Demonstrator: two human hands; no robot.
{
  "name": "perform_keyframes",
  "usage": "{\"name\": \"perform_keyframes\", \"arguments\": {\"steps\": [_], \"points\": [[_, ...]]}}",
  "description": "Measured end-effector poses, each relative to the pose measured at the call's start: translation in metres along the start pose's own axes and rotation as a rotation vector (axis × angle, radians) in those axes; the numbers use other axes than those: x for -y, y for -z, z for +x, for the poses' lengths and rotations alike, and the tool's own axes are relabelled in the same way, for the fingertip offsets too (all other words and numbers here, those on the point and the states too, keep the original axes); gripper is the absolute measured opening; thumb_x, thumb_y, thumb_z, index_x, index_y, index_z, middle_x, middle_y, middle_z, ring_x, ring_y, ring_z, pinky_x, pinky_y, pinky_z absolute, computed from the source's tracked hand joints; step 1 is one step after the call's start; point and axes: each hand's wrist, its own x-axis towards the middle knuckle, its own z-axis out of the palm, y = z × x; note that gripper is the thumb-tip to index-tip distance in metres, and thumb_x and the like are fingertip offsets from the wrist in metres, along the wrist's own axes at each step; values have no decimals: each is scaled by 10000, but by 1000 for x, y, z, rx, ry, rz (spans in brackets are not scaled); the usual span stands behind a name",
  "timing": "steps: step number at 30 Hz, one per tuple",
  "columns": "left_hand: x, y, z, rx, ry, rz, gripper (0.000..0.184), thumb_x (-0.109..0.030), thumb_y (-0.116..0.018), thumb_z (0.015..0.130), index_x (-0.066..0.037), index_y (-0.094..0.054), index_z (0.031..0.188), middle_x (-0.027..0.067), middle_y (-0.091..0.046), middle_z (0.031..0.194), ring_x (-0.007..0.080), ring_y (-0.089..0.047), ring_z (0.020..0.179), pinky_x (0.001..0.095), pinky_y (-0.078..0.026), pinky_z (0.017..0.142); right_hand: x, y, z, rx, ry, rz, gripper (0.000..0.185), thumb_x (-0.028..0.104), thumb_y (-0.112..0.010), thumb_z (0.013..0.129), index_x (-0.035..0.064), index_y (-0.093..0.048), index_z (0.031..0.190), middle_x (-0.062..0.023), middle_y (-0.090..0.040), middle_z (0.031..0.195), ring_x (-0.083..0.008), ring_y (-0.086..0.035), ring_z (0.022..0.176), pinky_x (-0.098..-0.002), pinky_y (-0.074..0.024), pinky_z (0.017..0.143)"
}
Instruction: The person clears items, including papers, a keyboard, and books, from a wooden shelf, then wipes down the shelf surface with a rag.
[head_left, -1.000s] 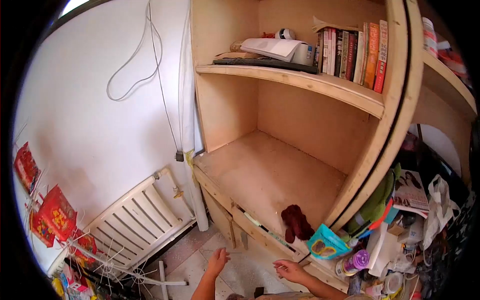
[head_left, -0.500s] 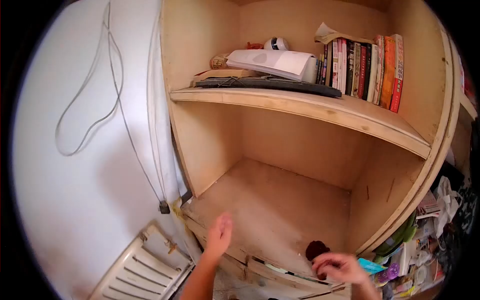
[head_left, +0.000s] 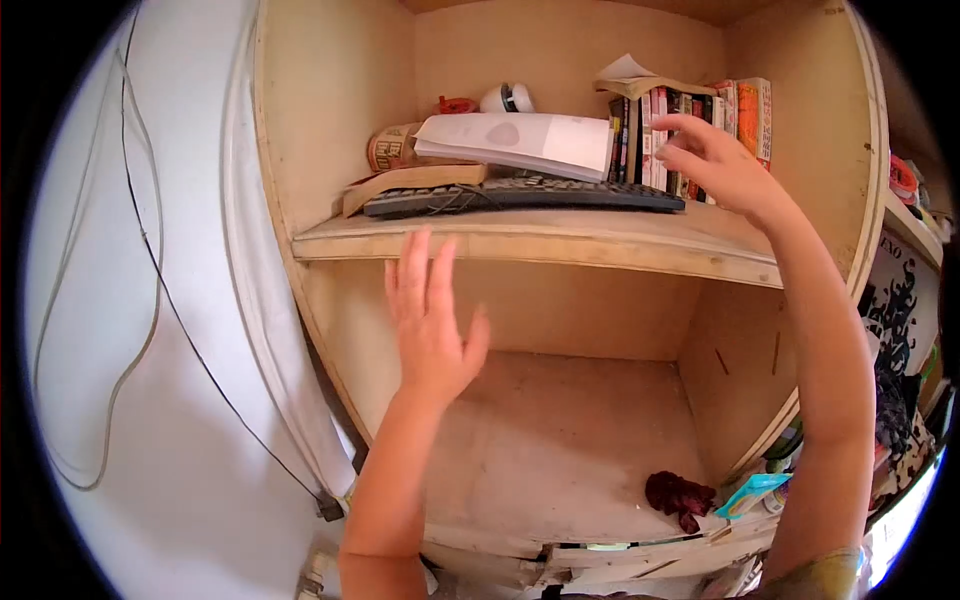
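Note:
My left hand [head_left: 432, 320] is raised with its fingers spread, just in front of the upper shelf's edge [head_left: 540, 245], and holds nothing. In front of the row of books [head_left: 750, 120], my right hand [head_left: 715, 165] has thumb and fingers apart, also with nothing in it. Between the hands on that shelf lie a black keyboard [head_left: 600, 197] and white papers [head_left: 520, 140] on top of it. A brown book or folder [head_left: 415, 178] sits at the keyboard's left end. Behind the papers are a white round object [head_left: 507, 98] and a red item [head_left: 457, 104].
A dark red cloth [head_left: 680, 497] lies on the lower compartment floor [head_left: 550, 440], beside a turquoise packet [head_left: 752, 494]. Cables [head_left: 190, 350] hang along the white wall at left. More belongings stand on shelving at the far right.
Both hands have risen from low down to the upper shelf, the right one leaving the area by the dark red cloth. The view has shifted, bringing the shelf lower in the frame.

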Motion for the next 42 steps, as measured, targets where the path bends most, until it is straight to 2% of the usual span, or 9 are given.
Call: {"name": "perform_keyframes", "arguments": {"steps": [7, 8, 12, 15, 22, 23, 26, 34, 42], "points": [[15, -27, 12, 112, -7, 133, 765, -128, -582, 605, -77, -258, 1296, 141, -210, 1356, 297, -175, 1269, 517, -71, 995, -36, -34, 90, 147, -241, -223, 607, 351, -486, 800, 73, -271, 1295, -124, -529, 1023, -187, -475, 960, -314, -323, 893], [17, -30, 11, 117, -9, 155, 770, -135, -585, 602, -87, -259, 1298, 134, -213, 1356, 289, -175, 1270, 524, -68, 992, -50, -37, 100, 110, -199, -305, 680, 381, -500, 772, 23, -250, 1294, -218, -395, 1235, -308, -451, 1065, -368, -366, 874], [19, -34, 10, 93, 13, 142, 729, -140, -590, 614, -109, -296, 1281, 123, -228, 1348, 280, -183, 1268, 547, -62, 980, -46, -48, 110, 217, -505, -70, 821, 390, -519, 773, 97, -12, 1349, -119, -495, 950, -166, -460, 760, -362, -384, 706], [21, -37, 8, 63, 8, 131, 715, -143, -593, 616, -113, -309, 1271, 122, -235, 1343, 275, -190, 1264, 542, -61, 982, -54, -61, 116, 195, -545, 14, 817, 387, -510, 795, 170, 48, 1350, -141, -496, 995, -193, -488, 809, -379, -375, 685], [24, -38, 8, 80, 6, 93, 732, -139, -606, 611, -118, -301, 1276, 122, -231, 1343, 272, -173, 1268, 532, -42, 991, -75, -74, 139, 96, -686, 431, 516, 323, -517, 809, 158, -276, 1235, -137, -494, 1040, -231, -493, 901, -373, -386, 721], [24, -38, 8, 81, 10, 89, 737, -139, -610, 610, -119, -299, 1277, 122, -230, 1343, 273, -171, 1269, 533, -39, 992, -78, -77, 143, -8, -727, 479, 323, 277, -527, 803, 114, -428, 1065, -91, -526, 935, -198, -512, 816, -323, -412, 664], [25, -39, 9, 67, -1, 77, 742, -141, -618, 606, -119, -301, 1277, 120, -225, 1346, 276, -171, 1268, 533, -38, 993, -85, -80, 151, -61, -694, 821, 256, 228, -507, 817, 71, -463, 1014, -75, -533, 884, -174, -533, 725, -306, -441, 579], [24, -40, 8, 65, 10, 64, 736, -145, -629, 601, -111, -319, 1268, 122, -245, 1339, 280, -184, 1265, 535, -42, 989, -56, -99, 145, -15, -567, 781, 266, 200, -503, 834, 54, -460, 1052, -74, -551, 947, -193, -559, 818, -312, -496, 693], [26, -41, 9, 82, 4, 82, 726, -153, -626, 599, -110, -332, 1262, 120, -255, 1338, 283, -207, 1257, 529, -23, 987, -14, -79, 155, -362, -287, 1071, 321, 125, -490, 839, -38, -406, 1102, -160, -481, 1053, -273, -510, 924, -389, -472, 749]]}}
